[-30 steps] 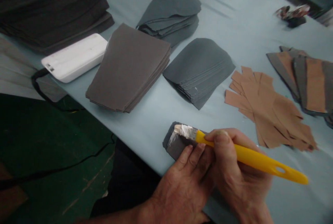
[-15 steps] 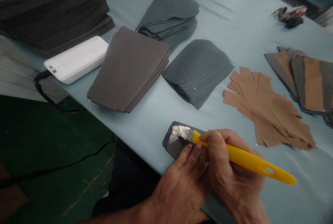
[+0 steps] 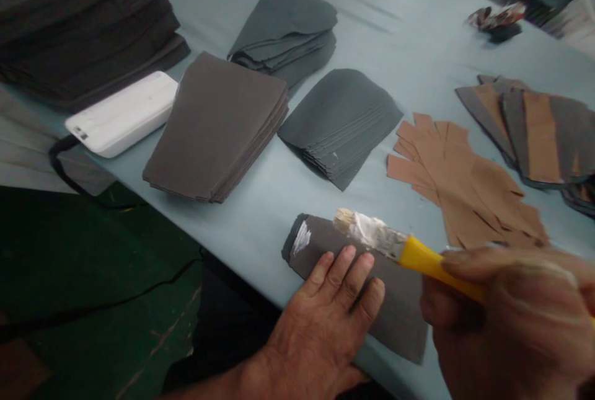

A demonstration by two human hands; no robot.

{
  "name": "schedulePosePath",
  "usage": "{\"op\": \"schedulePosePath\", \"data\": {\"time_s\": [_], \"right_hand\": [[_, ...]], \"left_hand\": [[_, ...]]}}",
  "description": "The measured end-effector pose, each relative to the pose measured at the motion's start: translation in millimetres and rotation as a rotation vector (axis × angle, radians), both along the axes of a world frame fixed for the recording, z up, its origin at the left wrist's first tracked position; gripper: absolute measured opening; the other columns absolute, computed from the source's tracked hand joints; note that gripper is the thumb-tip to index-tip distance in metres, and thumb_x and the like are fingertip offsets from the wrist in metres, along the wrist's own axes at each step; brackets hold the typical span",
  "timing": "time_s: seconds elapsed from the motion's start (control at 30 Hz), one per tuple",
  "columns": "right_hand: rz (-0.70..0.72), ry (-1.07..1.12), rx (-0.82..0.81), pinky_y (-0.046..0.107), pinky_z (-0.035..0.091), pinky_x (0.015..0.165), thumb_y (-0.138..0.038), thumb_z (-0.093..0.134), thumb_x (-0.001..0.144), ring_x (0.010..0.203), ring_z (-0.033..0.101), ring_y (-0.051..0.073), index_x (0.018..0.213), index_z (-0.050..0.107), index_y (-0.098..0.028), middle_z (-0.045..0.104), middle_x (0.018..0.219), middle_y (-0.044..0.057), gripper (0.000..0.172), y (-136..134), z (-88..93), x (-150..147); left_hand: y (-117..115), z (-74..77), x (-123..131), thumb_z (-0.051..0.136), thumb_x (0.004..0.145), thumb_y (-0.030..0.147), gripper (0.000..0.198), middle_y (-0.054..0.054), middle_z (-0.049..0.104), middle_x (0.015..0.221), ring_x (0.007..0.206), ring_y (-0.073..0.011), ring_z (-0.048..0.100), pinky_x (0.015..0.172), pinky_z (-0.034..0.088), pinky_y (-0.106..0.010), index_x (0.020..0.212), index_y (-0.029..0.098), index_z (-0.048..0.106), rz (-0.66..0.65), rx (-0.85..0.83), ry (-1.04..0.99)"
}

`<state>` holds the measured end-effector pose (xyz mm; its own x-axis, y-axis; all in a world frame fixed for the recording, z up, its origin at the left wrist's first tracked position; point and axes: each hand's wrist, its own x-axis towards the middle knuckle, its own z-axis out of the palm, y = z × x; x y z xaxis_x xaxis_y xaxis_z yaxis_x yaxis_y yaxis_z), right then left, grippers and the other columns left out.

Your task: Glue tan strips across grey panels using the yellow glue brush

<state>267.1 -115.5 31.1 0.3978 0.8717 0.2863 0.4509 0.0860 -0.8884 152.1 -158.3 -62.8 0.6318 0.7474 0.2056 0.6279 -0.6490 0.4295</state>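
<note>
Lying on the bench (image 3: 260,242) near its front edge, the grey piece (image 3: 400,319) is under the left hand (image 3: 320,325), which is flat, with fingers a little spread. The right hand (image 3: 520,319) is closed around the handle of the brush (image 3: 395,242); the two hands are apart. Behind the piece there are a stack of brown-grey sheets (image 3: 218,127), a stack of green-grey sheets (image 3: 344,118) and a heap of tan strips (image 3: 465,170), whose lower part the right hand partly covers. Farther stand a white box (image 3: 123,115) and a dark pile (image 3: 83,22).

Compared with half a second ago, the brush has moved to the right, away from the white smear (image 3: 302,239), and the right hand no longer covers the left fingers.

The right hand is blurred and cut off at the edge, hiding much of the handle. Whether the bristles touch the piece, I cannot tell.
</note>
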Motion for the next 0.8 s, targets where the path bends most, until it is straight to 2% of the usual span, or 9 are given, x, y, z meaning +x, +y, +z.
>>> {"op": "schedulePosePath", "data": {"time_s": [0.1,0.23,0.33,0.47,0.63,0.8], "right_hand": [[0.028,0.037,-0.029,0.023,0.042,0.041,-0.041,0.068,0.103,0.040,0.051,0.010,0.079,0.070,-0.025,0.058,0.053,-0.005,0.029,-1,-0.7,5],[0.175,0.034,-0.060,0.017,0.043,0.040,-0.047,0.069,0.103,0.039,0.052,0.008,0.075,0.071,-0.022,0.057,0.051,-0.005,0.038,7,-19.8,13],[0.228,0.092,-0.096,0.017,0.043,0.038,-0.047,0.066,0.104,0.038,0.052,0.009,0.075,0.069,-0.022,0.056,0.049,-0.005,0.039,13,-31.5,11],[0.247,0.177,-0.111,0.018,0.044,0.037,-0.045,0.067,0.104,0.037,0.052,0.010,0.076,0.069,-0.023,0.057,0.049,-0.005,0.036,18,-35.3,5],[0.255,0.210,-0.115,0.018,0.044,0.037,-0.042,0.068,0.103,0.036,0.053,0.010,0.075,0.068,-0.023,0.057,0.049,-0.005,0.034,21,-33.8,0],[0.251,0.098,-0.187,0.018,0.042,0.040,-0.046,0.065,0.103,0.042,0.051,0.009,0.073,0.066,-0.022,0.056,0.052,-0.004,0.039,18,-34.7,1]], "left_hand": [[1,1.7,0,0.072,0.090,0.071,0.096,-0.015,0.044,0.170,0.162,-0.0341,0.031,0.136,-0.001,-0.044,0.159,0.011,0.042,0.004,-0.005,0.007],[1,2.5,3,0.081,0.081,0.072,0.115,-0.014,0.045,0.169,0.159,-0.0337,0.036,0.136,-0.005,-0.044,0.165,0.010,0.033,0.002,-0.026,0.027],[2,1.8,4,0.084,0.077,0.072,0.121,-0.016,0.042,0.171,0.159,-0.0349,0.035,0.136,-0.003,-0.044,0.166,0.009,0.032,0.021,0.013,0.024],[3,2.6,2,0.086,0.072,0.076,0.127,-0.019,0.041,0.171,0.159,-0.0370,0.035,0.136,-0.001,-0.044,0.164,0.006,0.034,0.024,0.062,0.021],[3,3.9,2,0.081,0.080,0.073,0.111,-0.018,0.050,0.165,0.155,-0.0345,0.044,0.136,0.006,-0.041,0.161,0.009,0.041,0.042,0.085,-0.013],[4,3.4,2,0.078,0.085,0.071,0.103,-0.017,0.054,0.162,0.154,-0.0349,0.046,0.136,0.010,-0.042,0.159,0.009,0.044,0.042,0.084,-0.028]]}}
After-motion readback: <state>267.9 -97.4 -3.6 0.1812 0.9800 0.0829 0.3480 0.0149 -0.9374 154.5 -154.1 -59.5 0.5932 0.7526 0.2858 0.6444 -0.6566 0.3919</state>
